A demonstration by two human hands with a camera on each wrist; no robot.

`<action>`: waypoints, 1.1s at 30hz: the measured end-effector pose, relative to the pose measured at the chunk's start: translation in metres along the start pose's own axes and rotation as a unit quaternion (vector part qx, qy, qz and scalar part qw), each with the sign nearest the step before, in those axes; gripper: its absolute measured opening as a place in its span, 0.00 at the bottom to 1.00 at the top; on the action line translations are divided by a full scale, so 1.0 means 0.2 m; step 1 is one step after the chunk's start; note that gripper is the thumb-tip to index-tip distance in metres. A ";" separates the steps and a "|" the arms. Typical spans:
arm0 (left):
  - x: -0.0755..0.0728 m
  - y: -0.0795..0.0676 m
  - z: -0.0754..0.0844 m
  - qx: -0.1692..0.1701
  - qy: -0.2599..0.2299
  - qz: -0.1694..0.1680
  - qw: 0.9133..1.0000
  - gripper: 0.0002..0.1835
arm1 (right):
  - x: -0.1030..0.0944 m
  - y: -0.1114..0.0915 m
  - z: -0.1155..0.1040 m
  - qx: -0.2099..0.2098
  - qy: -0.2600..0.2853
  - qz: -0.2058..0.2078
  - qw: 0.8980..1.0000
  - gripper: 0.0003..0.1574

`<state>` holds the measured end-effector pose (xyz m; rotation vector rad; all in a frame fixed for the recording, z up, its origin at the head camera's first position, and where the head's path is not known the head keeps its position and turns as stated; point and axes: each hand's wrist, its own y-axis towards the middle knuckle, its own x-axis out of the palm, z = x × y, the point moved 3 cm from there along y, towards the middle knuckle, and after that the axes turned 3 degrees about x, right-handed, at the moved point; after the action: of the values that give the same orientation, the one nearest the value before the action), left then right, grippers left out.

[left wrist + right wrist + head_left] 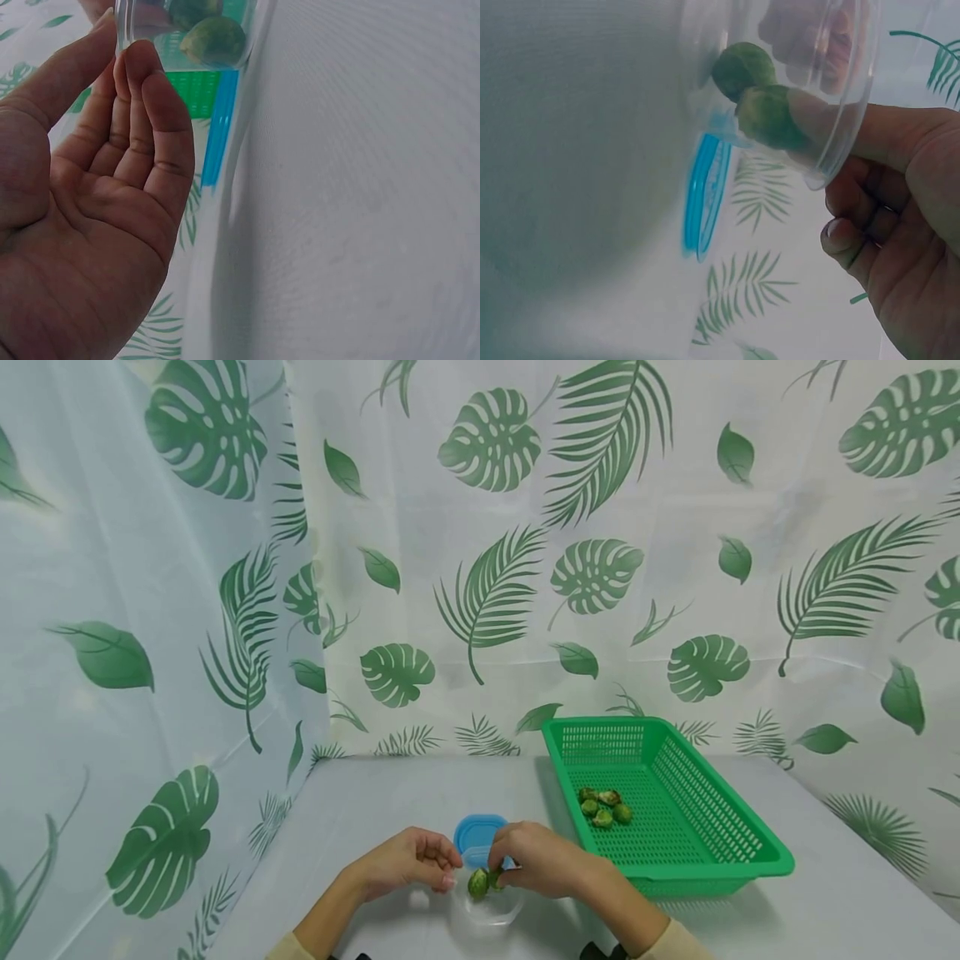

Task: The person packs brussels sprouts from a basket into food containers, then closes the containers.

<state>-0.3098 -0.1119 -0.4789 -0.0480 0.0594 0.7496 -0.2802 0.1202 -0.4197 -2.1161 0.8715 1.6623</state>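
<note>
A clear plastic container point(491, 912) stands on the table in front of me, with two Brussels sprouts inside. My left hand point(416, 862) pinches its rim between thumb and fingertips, as the left wrist view shows close up. My right hand point(543, 862) reaches over the rim from the other side. Its thumb is inside the container, against one Brussels sprout point(769, 118), which it holds with the fingers. The other Brussels sprout point(742, 69) lies beside it in the container. Just behind the container lies a blue lid point(480, 832).
To the right stands a green perforated basket point(720, 810), with several Brussels sprouts point(602, 820) at its left side. A white table point(375, 793) spreads under everything. Leaf-printed curtains point(480, 610) hang behind it and on the left.
</note>
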 end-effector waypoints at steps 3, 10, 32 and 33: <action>0.00 0.00 0.00 0.000 -0.001 0.001 1.000 0.22 | 0.00 0.01 -0.01 0.000 -0.023 0.002 1.000 0.06; 0.00 -0.01 0.01 0.001 0.000 0.002 1.000 0.18 | 0.00 0.02 -0.02 0.005 -0.052 -0.001 0.999 0.07; 0.01 -0.01 0.01 0.006 -0.007 -0.004 1.000 0.22 | -0.04 -0.01 -0.03 0.008 -0.024 0.019 0.999 0.11; 0.01 -0.01 0.01 0.007 -0.006 -0.004 1.000 0.23 | -0.05 -0.01 -0.03 0.009 -0.021 0.022 0.999 0.11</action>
<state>-0.3077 -0.1122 -0.4774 -0.0309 0.0517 0.7416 -0.2762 0.1206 -0.4090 -2.0566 0.9216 1.7088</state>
